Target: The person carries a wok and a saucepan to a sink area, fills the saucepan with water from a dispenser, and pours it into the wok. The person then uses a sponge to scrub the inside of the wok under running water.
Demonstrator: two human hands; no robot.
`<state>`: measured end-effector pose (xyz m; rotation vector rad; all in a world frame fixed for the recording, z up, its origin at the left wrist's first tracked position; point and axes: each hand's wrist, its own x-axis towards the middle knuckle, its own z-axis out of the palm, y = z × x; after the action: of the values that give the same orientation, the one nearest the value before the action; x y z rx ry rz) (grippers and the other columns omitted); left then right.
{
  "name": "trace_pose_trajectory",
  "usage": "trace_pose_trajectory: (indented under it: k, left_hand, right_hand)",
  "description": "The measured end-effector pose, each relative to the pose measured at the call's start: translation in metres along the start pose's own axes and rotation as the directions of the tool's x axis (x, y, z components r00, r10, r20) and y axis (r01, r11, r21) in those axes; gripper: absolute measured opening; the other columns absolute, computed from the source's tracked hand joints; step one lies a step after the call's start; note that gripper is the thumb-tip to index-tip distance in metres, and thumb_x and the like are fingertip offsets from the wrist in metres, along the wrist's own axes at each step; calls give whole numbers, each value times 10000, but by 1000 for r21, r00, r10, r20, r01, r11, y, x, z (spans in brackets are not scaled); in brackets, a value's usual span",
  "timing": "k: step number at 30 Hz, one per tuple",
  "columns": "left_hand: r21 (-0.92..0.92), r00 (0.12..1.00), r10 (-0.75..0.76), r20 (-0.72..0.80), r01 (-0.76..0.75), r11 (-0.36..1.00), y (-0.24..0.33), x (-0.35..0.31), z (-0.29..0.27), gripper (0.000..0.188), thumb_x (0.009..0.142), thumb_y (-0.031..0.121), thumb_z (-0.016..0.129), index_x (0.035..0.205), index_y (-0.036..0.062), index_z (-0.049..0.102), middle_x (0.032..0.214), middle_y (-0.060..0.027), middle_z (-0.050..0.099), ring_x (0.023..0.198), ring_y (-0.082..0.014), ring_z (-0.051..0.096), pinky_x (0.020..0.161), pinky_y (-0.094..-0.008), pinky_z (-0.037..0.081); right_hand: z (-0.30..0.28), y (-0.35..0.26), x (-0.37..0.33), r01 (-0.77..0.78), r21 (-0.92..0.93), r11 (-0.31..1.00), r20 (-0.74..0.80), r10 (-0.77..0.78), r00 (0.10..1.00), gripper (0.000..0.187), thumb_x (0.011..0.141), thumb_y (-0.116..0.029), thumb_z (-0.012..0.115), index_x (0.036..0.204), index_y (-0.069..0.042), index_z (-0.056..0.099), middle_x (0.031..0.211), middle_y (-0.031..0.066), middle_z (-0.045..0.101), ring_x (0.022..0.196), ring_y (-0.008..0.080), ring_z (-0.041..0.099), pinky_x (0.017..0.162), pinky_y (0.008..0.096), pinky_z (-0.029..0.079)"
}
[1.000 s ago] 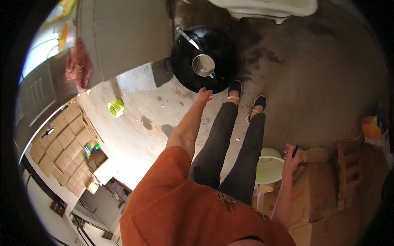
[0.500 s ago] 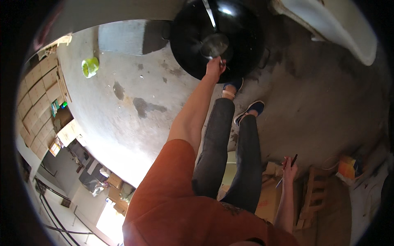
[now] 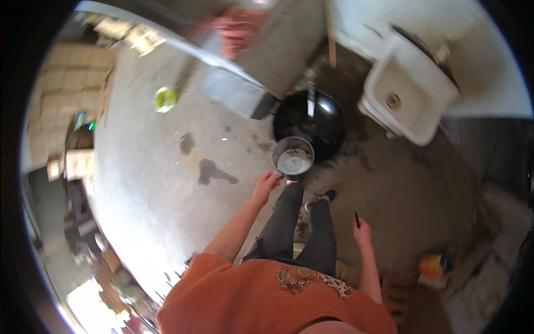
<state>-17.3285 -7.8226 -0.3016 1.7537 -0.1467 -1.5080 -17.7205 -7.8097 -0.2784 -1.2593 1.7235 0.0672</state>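
Note:
My left hand (image 3: 268, 183) grips the handle of a small round metal pot (image 3: 293, 161), which is held over the near edge of a big black wok (image 3: 328, 125). The pot's pale bottom shows, with a few dark bits inside that I cannot make out. A utensil with a long metal handle (image 3: 311, 100) lies in the wok at the far side. My right hand (image 3: 362, 231), low on the right, is closed around a slim black-handled tool (image 3: 357, 219); its lower part is hidden now.
A white sink (image 3: 414, 92) stands at the far right. Left of the wok is a grey block (image 3: 233, 92), with a reddish cloth (image 3: 240, 33) on the ledge behind. A yellow-green ring-shaped item (image 3: 165, 99) lies on the concrete floor (image 3: 150, 150). Cartons (image 3: 72, 83) are stacked at the far left.
My left hand has lifted the pot out of the wok and drawn it nearer. My right hand still has its tool. The view has tilted up, showing the sink and cloth.

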Motion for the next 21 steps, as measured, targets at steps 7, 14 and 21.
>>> trace_pose_trajectory:
  k: [7,14,21]
  left_hand:
    - [-106,956,161,-246,-191,976,71,-43,-81,158,863,266,613,831,113,590,743,49,544,662,-59,516,639,-229,429]
    - [-112,839,363,-405,-440,891,171,-1,-194,208,851,228,630,760,52,564,641,32,498,584,-46,452,522,-222,362]
    - [158,724,518,-456,-507,847,310,58,-317,291,814,286,640,752,21,540,582,-46,482,564,-133,469,538,-301,390]
  right_hand:
    - [-26,-137,-15,326,-401,856,-21,-364,931,356,813,-8,503,1145,-128,554,1036,134,578,966,355,562,790,436,466]
    - [0,-421,-20,775,-122,620,-72,-785,616,344,769,13,577,1100,-83,572,1023,131,579,944,331,577,776,384,472]
    - [98,-789,-31,960,-253,122,-117,-989,95,419,771,25,563,1174,-74,507,1037,178,564,934,381,552,769,426,456]
